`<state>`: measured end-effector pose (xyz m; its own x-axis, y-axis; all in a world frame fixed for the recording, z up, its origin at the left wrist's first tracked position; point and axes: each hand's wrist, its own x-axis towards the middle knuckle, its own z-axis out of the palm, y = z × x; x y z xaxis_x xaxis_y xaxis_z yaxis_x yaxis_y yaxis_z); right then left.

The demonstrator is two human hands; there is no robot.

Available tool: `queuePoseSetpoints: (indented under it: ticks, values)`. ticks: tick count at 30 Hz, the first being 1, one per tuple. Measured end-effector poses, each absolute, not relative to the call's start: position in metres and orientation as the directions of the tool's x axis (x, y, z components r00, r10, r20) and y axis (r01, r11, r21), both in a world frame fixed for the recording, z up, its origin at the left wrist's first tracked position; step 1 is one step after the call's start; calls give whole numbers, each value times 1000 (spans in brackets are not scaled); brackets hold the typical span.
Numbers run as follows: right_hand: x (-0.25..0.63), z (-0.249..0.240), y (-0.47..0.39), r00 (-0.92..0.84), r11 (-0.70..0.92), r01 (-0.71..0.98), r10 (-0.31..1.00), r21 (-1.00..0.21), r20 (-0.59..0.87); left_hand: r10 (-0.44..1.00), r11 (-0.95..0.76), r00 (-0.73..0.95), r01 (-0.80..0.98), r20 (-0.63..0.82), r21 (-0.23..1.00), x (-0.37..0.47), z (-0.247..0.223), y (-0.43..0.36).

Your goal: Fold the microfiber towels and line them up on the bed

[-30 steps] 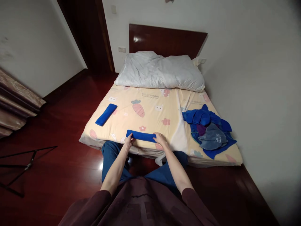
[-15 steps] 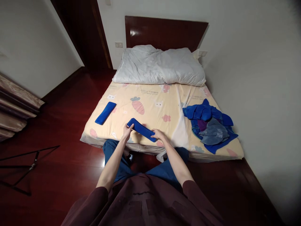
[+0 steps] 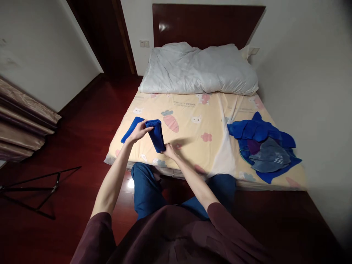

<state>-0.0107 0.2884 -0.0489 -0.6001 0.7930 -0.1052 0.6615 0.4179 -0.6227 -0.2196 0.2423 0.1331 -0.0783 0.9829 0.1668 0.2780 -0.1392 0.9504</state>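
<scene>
Between my two hands is a blue folded towel point(image 3: 155, 136), a narrow strip with its layered end facing up, tilted above the bed. My left hand point(image 3: 140, 130) grips its upper end, fingers closed round it. At the lower end my right hand point(image 3: 169, 150) pinches the near corner. A second blue folded strip of cloth point(image 3: 133, 129) lies flat on the bed, just left of the held one and partly covered by my left hand. On the right side of the bed sits a crumpled heap of blue cloths point(image 3: 261, 128) with a grey-blue piece bearing white letters point(image 3: 271, 156) on top.
The bed point(image 3: 203, 117) has a cream sheet with carrot and rabbit prints. A white quilt point(image 3: 198, 69) is bundled by the dark headboard point(image 3: 206, 25). A black metal stand point(image 3: 38, 189) is on the red floor at left, near a curtain point(image 3: 24, 121).
Both hands have carried the folded towel left and away from me, towards the flat strip. It has turned from lying crosswise to pointing more lengthwise, and its left end is raised.
</scene>
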Motion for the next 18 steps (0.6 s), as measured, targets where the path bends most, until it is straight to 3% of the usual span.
queuePoseSetpoints:
  ticks: [6, 18]
  values:
    - [-104, -63, 285, -597, 442, 594, 802, -672, -2, 988, -150, 21, 391, 154, 908, -278, 159, 252]
    - [-213, -89, 283, -634, 373, 557, 768, -742, -89, 988, -121, -37, 397, 147, 910, -371, 117, 252]
